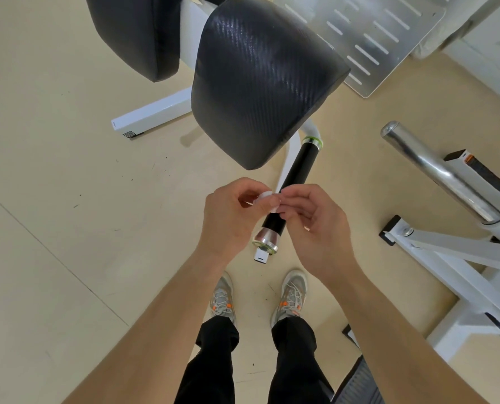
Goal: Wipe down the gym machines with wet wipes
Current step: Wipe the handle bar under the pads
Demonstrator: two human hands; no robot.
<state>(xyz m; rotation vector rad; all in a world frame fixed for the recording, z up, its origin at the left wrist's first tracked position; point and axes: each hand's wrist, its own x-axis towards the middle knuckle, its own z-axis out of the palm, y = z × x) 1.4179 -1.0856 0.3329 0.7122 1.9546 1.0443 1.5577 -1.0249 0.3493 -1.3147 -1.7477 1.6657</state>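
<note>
A small folded white wet wipe [267,200] is pinched between both my hands, just above a black machine handle [293,182] with a metal end cap. My left hand [231,217] holds the wipe's left side with curled fingers. My right hand [312,220] pinches its right side with fingertips. A large black padded cushion [260,80] of the gym machine sits right beyond my hands. A second black pad [138,33] stands further back at the left.
A white frame bar [155,112] lies on the beige floor behind the pads. At the right are a chrome bar [438,173], a white machine frame [461,258] and a slotted metal footplate [368,39]. My shoes [257,295] stand below the handle.
</note>
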